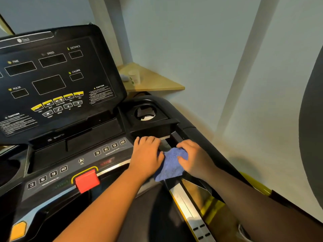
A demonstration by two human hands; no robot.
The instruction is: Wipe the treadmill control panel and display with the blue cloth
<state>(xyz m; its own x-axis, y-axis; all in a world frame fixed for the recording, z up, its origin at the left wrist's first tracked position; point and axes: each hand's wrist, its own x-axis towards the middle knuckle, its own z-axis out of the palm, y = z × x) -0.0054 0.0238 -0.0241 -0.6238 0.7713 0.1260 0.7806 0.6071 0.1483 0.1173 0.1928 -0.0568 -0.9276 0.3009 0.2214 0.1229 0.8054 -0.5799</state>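
The black treadmill display (52, 81) tilts up at the left, with dark readout windows and yellow buttons. Below it runs the control panel (73, 165) with numbered keys and a red stop tab (86, 181). A crumpled blue cloth (172, 165) lies on the panel's right end, below the cup holder (146, 112). My right hand (193, 158) grips the cloth from the right, fingers curled into it. My left hand (148, 153) lies flat on the panel beside the cloth, its thumb side touching the fabric.
A wooden corner shelf (157, 81) behind the console holds a clear plastic cup (135, 76). The black right handrail (201, 137) runs past my right hand. A second cup holder (8, 170) is at the far left. Pale walls close in on the right.
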